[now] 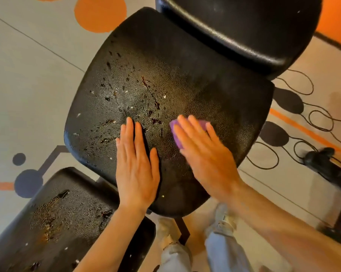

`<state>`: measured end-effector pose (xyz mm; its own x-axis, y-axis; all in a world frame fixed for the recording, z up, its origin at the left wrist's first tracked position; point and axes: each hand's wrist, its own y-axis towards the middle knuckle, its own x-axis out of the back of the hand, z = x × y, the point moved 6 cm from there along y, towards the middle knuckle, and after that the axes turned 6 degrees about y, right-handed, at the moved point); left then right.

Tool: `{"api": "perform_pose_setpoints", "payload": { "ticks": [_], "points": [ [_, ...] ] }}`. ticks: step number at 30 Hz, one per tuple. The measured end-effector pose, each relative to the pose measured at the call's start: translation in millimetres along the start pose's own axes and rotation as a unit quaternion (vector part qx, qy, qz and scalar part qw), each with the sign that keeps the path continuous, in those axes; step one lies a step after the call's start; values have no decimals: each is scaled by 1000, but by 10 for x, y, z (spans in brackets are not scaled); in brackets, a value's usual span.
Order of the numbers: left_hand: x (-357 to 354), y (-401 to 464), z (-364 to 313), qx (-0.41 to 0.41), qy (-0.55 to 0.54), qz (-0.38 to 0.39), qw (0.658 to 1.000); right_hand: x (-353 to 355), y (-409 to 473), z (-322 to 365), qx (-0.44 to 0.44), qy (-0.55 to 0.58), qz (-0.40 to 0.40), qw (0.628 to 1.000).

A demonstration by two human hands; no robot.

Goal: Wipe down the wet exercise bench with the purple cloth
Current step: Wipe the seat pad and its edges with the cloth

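The black padded exercise bench seat (165,61) fills the middle of the view, with water drops and streaks over its left and centre. My right hand (203,152) lies flat on the purple cloth (175,134), pressing it onto the seat; only the cloth's left and far edges show past my fingers. My left hand (136,163) rests flat on the seat beside it, fingers straight. The seat to the right of the cloth looks duller, with fewer drops.
A second wet black pad (67,218) sits at lower left. Another black pad (244,26) lies beyond the seat at the top. Black cables (320,120) loop over the patterned floor at right. My legs and shoes (220,218) stand below the seat.
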<state>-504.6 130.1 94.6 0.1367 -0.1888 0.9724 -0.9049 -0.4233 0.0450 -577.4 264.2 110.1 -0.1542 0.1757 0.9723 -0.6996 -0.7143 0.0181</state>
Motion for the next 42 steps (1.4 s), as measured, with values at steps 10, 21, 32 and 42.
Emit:
{"api": "perform_pose_setpoints", "payload": {
  "ticks": [10,21,32,42],
  "points": [
    [52,11,52,7,-80,0,997,-100,56,428,68,29,16,997],
    [57,78,324,70,-2,-7,997,-172,342,602,96,41,-3,995],
    [12,99,349,71,0,7,997,-195,407,544,113,32,17,993],
    [8,107,342,78,1,9,997,-48,1478,329,-19,75,-31,997]
  ]
}}
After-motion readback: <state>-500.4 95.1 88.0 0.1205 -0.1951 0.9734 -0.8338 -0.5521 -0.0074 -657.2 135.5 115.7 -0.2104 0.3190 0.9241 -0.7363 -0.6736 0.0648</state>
